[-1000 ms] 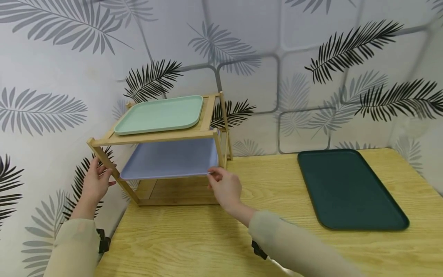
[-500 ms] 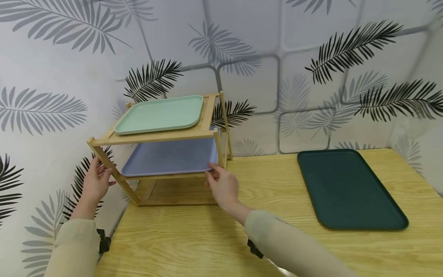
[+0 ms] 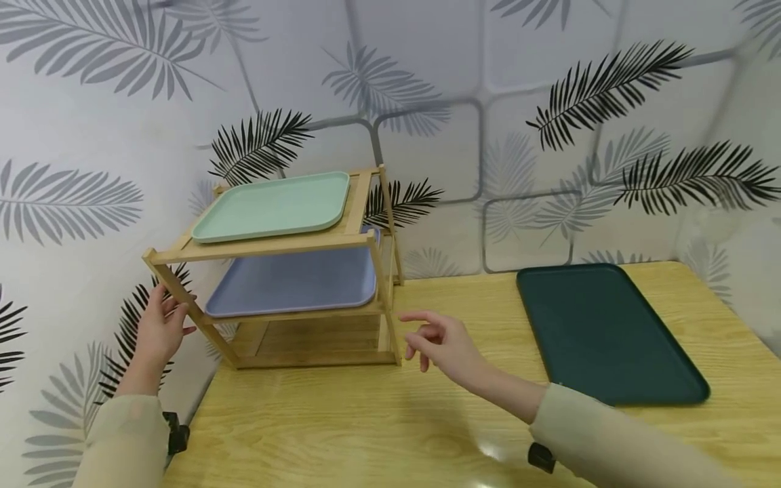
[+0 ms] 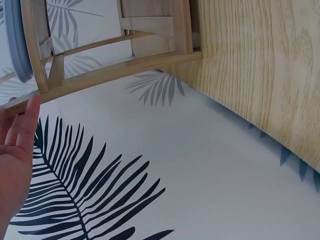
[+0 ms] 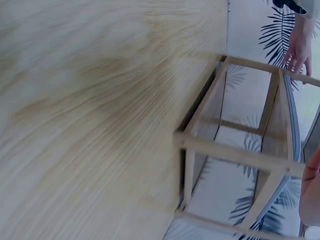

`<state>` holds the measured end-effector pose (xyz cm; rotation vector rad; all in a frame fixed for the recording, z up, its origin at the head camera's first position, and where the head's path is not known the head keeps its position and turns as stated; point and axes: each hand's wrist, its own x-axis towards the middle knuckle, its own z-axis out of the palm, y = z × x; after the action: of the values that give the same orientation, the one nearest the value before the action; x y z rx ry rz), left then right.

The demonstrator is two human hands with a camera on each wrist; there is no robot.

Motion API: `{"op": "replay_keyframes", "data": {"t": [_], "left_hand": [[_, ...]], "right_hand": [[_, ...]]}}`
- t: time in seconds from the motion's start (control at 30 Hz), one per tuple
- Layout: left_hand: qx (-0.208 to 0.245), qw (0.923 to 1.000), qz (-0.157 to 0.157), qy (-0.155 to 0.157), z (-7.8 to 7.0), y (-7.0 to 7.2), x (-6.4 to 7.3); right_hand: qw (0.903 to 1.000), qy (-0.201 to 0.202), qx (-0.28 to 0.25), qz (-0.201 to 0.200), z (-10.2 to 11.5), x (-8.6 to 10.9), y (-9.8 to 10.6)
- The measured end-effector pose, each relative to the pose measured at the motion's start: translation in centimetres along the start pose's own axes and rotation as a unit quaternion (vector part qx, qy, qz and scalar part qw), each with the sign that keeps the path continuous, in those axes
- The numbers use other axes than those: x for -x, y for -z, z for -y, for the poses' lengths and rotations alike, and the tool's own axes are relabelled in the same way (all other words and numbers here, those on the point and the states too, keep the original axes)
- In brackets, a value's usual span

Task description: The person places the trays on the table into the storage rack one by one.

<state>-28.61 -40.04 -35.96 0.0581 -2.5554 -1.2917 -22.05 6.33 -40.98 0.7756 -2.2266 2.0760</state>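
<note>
A two-tier wooden shelf rack (image 3: 268, 358) stands at the table's left side. On its top lies a mint-green tray (image 3: 274, 207); a lavender-blue tray (image 3: 295, 281) lies on the shelf below. At the rack's front left post, my left hand (image 3: 158, 329) holds the wood between thumb and fingers. The left wrist view shows the fingers (image 4: 30, 122) against that post, with the rest of the hand partly cut off. To the right of the rack, my right hand (image 3: 448, 346) hovers above the table, holding nothing, fingers loosely bent and apart from the post.
A dark green tray (image 3: 610, 332) lies flat on the right part of the wood-grain table (image 3: 342, 427). Behind and left of the rack is a wall (image 3: 451, 41) with a leaf pattern. The table's left edge runs close to the wall.
The lavender-blue tray's front edge has risen slightly and settled on the shelf. My right hand has let go of its corner and moved right. The left hand keeps its place on the post.
</note>
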Motion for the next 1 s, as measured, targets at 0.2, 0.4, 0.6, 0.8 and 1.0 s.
{"op": "replay_keyframes", "data": {"t": [0.2,0.4,0.6,0.8,1.0], "left_hand": [[0.000,0.9999,-0.009,-0.005,0.1,-0.1,0.5],[-0.003,0.9998,-0.017,-0.009,0.1,-0.2,0.4],[-0.006,0.9997,-0.022,-0.005,0.0,-0.3,0.2],[-0.001,0.9998,-0.017,-0.010,-0.1,-0.2,0.0],[-0.008,0.9998,-0.019,-0.007,-0.4,-0.1,0.3]], "right_hand": [[0.9957,-0.046,0.079,-0.015,-2.1,3.7,6.6],[0.9689,-0.064,0.233,-0.055,-4.9,6.0,13.9],[0.9411,-0.072,0.325,-0.057,-6.9,7.1,18.5],[0.9345,-0.112,0.337,-0.028,-9.1,7.1,19.1],[0.9367,-0.122,0.327,-0.027,-10.3,6.6,19.0]]}}
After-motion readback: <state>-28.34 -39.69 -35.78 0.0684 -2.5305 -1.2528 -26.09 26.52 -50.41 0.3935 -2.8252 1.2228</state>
